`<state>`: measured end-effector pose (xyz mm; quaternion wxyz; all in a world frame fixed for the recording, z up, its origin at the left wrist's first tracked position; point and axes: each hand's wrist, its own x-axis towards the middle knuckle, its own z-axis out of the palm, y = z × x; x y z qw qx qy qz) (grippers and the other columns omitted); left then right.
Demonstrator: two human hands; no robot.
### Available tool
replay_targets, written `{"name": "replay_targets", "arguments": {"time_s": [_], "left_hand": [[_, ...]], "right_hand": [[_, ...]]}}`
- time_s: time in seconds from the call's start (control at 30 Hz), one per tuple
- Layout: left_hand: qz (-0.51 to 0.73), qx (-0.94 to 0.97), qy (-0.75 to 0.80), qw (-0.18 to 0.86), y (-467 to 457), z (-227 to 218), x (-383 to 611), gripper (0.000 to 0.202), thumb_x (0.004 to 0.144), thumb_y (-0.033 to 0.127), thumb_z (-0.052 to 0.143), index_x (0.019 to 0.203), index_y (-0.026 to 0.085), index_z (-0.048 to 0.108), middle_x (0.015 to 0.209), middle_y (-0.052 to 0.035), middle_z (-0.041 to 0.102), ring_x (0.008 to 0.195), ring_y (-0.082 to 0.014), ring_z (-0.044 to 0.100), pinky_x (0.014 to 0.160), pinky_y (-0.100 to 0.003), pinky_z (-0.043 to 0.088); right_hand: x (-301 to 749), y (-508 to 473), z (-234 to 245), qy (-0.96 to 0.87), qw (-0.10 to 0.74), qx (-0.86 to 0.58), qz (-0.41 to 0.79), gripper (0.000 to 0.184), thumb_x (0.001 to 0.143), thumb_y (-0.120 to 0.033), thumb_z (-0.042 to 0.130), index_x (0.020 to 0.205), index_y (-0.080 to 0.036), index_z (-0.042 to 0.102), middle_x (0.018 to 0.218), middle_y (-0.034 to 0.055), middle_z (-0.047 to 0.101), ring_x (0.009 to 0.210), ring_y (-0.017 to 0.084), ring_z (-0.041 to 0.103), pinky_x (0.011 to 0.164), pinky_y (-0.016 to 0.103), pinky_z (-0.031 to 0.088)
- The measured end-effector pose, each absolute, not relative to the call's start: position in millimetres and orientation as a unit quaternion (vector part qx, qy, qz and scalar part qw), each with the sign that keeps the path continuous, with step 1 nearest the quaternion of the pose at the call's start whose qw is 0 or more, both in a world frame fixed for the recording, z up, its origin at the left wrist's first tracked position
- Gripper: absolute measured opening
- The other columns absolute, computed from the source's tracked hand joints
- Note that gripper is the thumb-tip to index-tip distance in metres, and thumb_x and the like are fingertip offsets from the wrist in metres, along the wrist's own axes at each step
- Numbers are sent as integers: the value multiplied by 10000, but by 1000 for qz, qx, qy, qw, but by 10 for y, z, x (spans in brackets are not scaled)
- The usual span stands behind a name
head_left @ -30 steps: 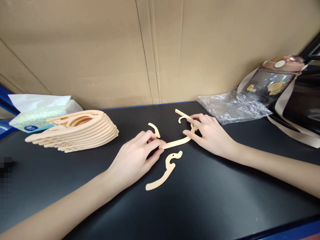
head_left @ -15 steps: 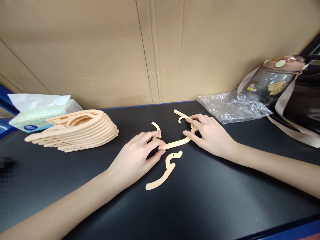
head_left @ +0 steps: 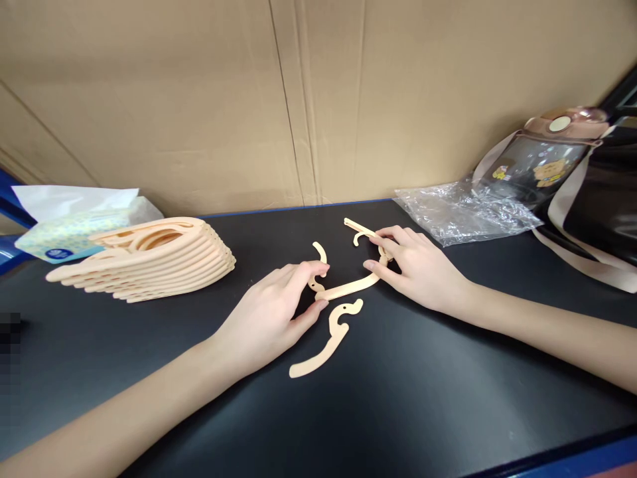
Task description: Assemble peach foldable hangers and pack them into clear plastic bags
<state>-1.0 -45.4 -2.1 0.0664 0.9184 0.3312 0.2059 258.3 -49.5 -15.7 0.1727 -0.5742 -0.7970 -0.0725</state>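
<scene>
A peach plastic clothes hanger (head_left: 348, 287), of the folding kind, lies on the black table between my hands. My right hand (head_left: 408, 262) grips its right part with thumb and fingers, hiding some of it; one thin arm (head_left: 359, 227) sticks out beyond the fingertips. At the hanger's left end, my left hand (head_left: 283, 295) has its index finger on a small curved hanger piece (head_left: 321, 252) and its thumb by the hanger's tip. Whether that piece is joined to the hanger, I cannot tell. Nearer me lies a loose curved hanger piece (head_left: 328, 345) with a small hole, touched by neither hand.
At left stands a stack of several peach hangers (head_left: 164, 265), before a tissue pack (head_left: 74, 229). A crumpled clear plastic bag (head_left: 462, 212) lies at the back right, beside a strapped water bottle (head_left: 542, 159) and a black bag (head_left: 612, 199). Cardboard (head_left: 199, 99) walls the back.
The small curved piece under my left index finger has shifted and turned slightly to the right, showing its holed part. My right hand and the loose piece have stayed nearly still.
</scene>
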Motion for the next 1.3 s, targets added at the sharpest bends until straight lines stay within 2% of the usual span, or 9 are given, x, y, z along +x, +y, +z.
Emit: {"name": "replay_targets", "arguments": {"time_s": [0.1, 0.23, 0.43, 0.83, 0.97, 1.07, 1.3], "left_hand": [[206, 926, 307, 78, -464, -8, -10, 305, 940, 243, 491, 1241, 208, 459, 1119, -39, 639, 947, -180, 628, 818, -320, 498], [197, 933, 289, 85, -465, 8, -12, 313, 924, 211, 499, 1236, 212, 465, 1045, -15, 654, 919, -167, 633, 834, -303, 494], [180, 940, 274, 93, -460, 18, -7, 334, 911, 164, 480, 1240, 224, 476, 1239, -29, 598, 989, -163, 624, 876, -308, 494], [181, 949, 244, 86, -460, 28, 1, 362, 919, 104, 411, 1258, 210, 478, 1293, -41, 572, 1116, -165, 578, 960, -303, 464], [184, 938, 287, 65, -457, 26, 5, 313, 908, 158, 468, 1219, 197, 486, 1248, -47, 580, 1126, -203, 538, 967, -364, 432], [183, 935, 294, 71, -461, 35, 9, 286, 915, 172, 470, 1199, 192, 486, 1189, -43, 598, 1059, -200, 546, 914, -358, 441], [179, 941, 276, 83, -461, 35, 8, 285, 925, 138, 449, 1201, 199, 487, 1188, -36, 594, 1061, -188, 536, 911, -335, 433]], "right_hand": [[2586, -494, -158, -800, 171, -571, -69, 489, 958, -486, 399, 1230, -129, 594, 1211, 128, 574, 1016, 276, 559, 939, 437, 439], [2582, -500, -147, -801, 172, -570, -60, 488, 957, -486, 410, 1225, -125, 598, 1214, 127, 574, 1010, 272, 561, 936, 436, 440], [2571, -509, -129, -808, 178, -559, -51, 477, 962, -468, 423, 1236, -114, 589, 1227, 116, 581, 1034, 266, 553, 940, 431, 439], [2571, -512, -122, -814, 176, -551, -46, 421, 979, -420, 415, 1204, -116, 600, 1223, 103, 593, 1039, 252, 551, 932, 432, 441], [2575, -509, -127, -817, 174, -548, -45, 412, 980, -419, 412, 1193, -121, 601, 1212, 102, 598, 1044, 255, 548, 926, 430, 439], [2575, -510, -125, -817, 175, -548, -46, 407, 981, -417, 409, 1186, -122, 602, 1213, 103, 598, 1036, 255, 547, 918, 431, 439], [2570, -511, -121, -817, 177, -547, -44, 401, 983, -416, 402, 1178, -129, 604, 1205, 104, 601, 1043, 254, 547, 915, 423, 436]]}}
